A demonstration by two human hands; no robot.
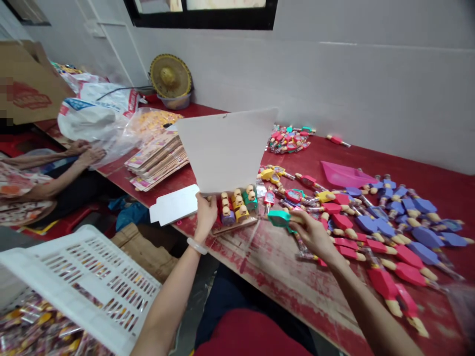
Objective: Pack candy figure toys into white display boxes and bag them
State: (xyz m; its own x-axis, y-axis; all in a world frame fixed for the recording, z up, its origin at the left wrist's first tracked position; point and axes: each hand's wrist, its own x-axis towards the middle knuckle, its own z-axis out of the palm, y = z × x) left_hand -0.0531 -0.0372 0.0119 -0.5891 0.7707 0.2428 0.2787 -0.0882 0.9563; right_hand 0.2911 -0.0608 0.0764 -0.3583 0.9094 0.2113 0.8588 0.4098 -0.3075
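Note:
My left hand (205,213) grips the lower edge of a white card lid (227,148) that stands raised over a flat box (237,223). Small toys in purple, yellow, red and green (237,206) sit in a row inside that box. My right hand (310,232) holds a teal toy (280,218) just right of the box, above the worn red table (274,262). Red, blue and yellow toys (389,232) lie spread over the table to the right of that hand.
A stack of printed cards (158,160) and a white card piece (174,203) lie left of the box. Another person's hands (83,152) rest near plastic bags (92,116). A white slatted crate (81,282) sits lower left. A pink tray (345,174) and a straw hat (170,75) are farther back.

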